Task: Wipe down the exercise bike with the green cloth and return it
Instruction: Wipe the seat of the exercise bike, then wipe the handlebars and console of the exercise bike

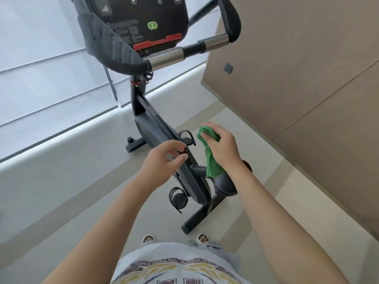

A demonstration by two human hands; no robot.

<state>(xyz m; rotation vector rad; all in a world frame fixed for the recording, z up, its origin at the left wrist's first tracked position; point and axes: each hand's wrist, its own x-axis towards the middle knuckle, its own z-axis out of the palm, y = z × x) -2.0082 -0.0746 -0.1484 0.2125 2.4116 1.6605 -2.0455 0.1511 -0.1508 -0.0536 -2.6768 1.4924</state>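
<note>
A black exercise bike (155, 128) stands in front of me on the floor, its console (141, 17) and handlebars (168, 55) at the top of the head view. My right hand (221, 143) grips a bunched green cloth (211, 158) that hangs down over the black saddle (224, 184). My left hand (164, 158) hovers above the bike's frame with fingers loosely curled and holds nothing. Both hands are held in the air between the handlebars and the saddle.
A beige panelled wall (297, 78) with a small dark switch (228, 68) rises on the right. A white window blind (51, 68) and ledge (61, 160) run along the left. Two pedals (178, 198) stick out from the bike. My feet (202, 238) stand behind its rear base.
</note>
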